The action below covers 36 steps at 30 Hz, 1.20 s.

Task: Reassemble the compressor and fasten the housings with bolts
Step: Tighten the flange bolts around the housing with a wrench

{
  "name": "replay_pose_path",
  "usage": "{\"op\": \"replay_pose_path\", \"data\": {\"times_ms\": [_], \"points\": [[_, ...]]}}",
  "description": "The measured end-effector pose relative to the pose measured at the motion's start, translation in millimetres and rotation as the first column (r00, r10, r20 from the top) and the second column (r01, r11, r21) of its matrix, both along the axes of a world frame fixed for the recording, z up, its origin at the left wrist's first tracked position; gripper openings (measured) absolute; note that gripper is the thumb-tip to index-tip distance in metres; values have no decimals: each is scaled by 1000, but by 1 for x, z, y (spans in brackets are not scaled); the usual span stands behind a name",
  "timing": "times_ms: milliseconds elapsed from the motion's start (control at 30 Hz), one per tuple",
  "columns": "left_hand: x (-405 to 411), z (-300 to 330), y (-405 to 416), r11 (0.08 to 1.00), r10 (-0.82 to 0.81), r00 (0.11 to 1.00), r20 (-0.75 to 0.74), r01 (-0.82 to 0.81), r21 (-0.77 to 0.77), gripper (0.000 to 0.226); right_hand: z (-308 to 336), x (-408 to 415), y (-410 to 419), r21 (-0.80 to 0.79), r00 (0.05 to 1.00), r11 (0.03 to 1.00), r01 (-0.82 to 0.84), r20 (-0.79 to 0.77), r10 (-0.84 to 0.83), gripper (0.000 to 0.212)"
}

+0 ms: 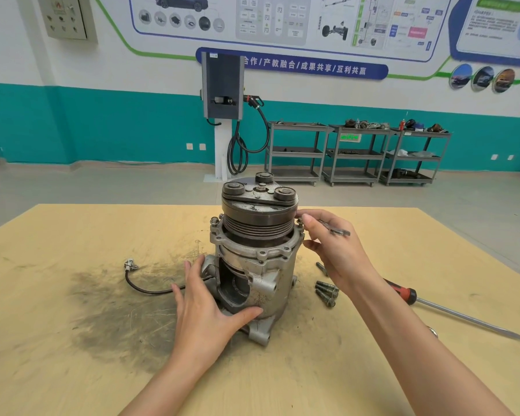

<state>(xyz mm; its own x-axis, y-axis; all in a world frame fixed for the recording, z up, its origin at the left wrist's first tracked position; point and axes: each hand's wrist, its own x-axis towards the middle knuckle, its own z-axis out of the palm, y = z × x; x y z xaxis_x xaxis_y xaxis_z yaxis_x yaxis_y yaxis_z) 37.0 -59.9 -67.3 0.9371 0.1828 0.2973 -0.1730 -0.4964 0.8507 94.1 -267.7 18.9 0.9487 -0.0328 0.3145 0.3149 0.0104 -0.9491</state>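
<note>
Putting a bolt into the top ring of the compressor

The compressor (252, 253) stands upright in the middle of the wooden table (57, 370), its long way going up and down, pulley end on top. The left hand (213, 307) lies against its lower side with fingers spread flat, likely to keep it from tipping. The right hand (327, 244) is at the right edge of its top ring, fingertips pinching a bolt (300, 221) there, probably turning it in. Spare bolts (327, 291) lie just right of the compressor, with a screwdriver (451, 307) farther right, handy to grab.
</note>
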Motion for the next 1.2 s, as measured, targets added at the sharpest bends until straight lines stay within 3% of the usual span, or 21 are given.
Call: {"op": "replay_pose_path", "data": {"times_ms": [167,367,667,833,967,1200], "points": [[1,-1,0,1000,1,1000,3,-1,3,142,1,-1,1,-47,998,999,23,60,-20,5],[2,-2,0,1000,3,1000,7,-3,0,143,2,2,-6,-33,1000,999,12,-16,-13,10],[4,-6,2,1000,-3,1000,16,3,14,141,3,0,-4,-15,999,999,31,8,-31,5],[4,-6,2,1000,-5,1000,-2,5,0,141,5,-1,-7,-52,1000,998,-22,-5,22,13],[4,-6,2,1000,0,1000,-6,0,1,141,5,-1,-4,-55,1000,998,4,18,-3,2],[3,-6,2,1000,-4,1000,1,4,0,142,5,-1,-7,-14,1000,1000,-4,4,4,10]]}}
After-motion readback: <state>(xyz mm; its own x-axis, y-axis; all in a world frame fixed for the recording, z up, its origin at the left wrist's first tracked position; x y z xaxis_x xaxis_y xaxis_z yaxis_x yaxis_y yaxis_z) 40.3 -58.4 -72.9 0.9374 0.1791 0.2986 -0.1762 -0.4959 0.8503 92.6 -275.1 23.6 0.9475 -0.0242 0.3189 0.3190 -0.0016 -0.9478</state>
